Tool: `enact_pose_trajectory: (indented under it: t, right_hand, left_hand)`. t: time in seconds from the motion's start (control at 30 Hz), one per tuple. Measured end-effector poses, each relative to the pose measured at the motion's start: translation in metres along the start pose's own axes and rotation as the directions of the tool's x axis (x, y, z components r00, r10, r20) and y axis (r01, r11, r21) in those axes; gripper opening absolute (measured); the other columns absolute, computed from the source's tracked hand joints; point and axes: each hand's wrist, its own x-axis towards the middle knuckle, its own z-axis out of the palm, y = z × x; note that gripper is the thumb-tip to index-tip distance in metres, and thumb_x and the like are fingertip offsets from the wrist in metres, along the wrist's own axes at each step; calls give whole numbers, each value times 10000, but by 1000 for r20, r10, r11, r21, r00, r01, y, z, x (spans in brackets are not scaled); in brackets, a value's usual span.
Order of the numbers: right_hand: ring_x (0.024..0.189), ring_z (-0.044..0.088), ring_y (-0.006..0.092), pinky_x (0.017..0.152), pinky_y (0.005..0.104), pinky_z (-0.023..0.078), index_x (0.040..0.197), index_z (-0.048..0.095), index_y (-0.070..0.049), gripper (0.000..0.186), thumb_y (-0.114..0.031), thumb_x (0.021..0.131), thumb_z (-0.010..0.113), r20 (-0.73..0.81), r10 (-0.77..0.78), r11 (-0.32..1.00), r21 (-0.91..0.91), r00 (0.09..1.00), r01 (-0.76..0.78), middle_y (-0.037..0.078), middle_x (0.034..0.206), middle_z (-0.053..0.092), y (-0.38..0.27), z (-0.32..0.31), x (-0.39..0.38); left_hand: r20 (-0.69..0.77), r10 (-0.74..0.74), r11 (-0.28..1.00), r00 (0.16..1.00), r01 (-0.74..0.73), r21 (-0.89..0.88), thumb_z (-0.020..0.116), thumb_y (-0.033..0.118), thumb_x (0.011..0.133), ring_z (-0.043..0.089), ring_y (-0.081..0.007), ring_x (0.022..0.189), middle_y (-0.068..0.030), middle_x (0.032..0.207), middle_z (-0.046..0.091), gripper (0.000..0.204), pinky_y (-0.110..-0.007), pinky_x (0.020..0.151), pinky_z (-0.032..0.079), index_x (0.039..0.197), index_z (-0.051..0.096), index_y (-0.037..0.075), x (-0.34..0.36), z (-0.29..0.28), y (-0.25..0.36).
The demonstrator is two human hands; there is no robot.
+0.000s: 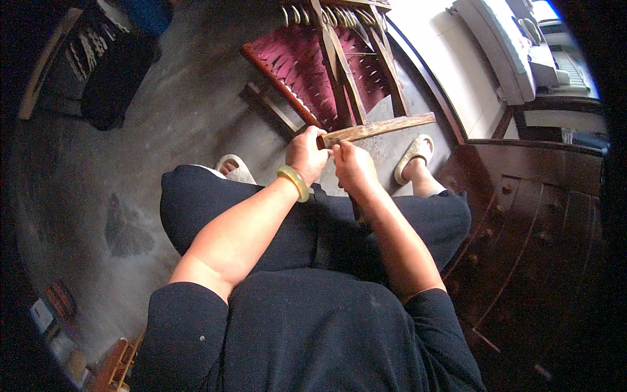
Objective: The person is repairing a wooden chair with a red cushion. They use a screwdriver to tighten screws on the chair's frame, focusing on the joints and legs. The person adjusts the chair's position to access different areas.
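My left hand, with a pale yellow-green bangle at its wrist, is closed round the left end of a wooden crossbar. Close beside it, my right hand has its fingers curled just under the bar. A dark, narrow piece shows below the right hand; whether the hand holds it I cannot tell. Two dark wooden slats run away from the crossbar to a far rail with a row of pale curved hooks or rings. Beneath the slats lies a dark red, slitted panel with a red-brown edge.
My knees are spread on both sides, with feet in pale slippers on the grey floor. At the right stands dark, studded wooden furniture. A pale appliance-like object is at the upper right, a dark chair-like thing at the upper left.
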Motion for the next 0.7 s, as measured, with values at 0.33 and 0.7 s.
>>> enact_pose_trajectory:
  t: [0.33, 0.7]
  right_hand:
    - [778, 588, 405, 719, 491, 454, 826, 567, -33, 299, -299, 884, 442, 103, 119, 993, 7, 988, -120, 231, 766, 607, -12, -3, -1]
    - [759, 593, 396, 707, 492, 455, 802, 564, -28, 302, -290, 884, 439, 53, 136, 991, -10, 989, -136, 219, 766, 611, 3, -9, 10]
  left_hand:
    - [-26, 8, 1000, 1000, -8, 12, 733, 123, 633, 617, -326, 809, -174, 834, 633, 328, -379, 717, 488, 914, 581, 46, 1, -1, 1]
    - [12, -3, 1000, 1000, 4, -17, 721, 105, 647, 619, -278, 795, -151, 828, 638, 310, -351, 711, 487, 917, 581, 44, 3, 2, -4]
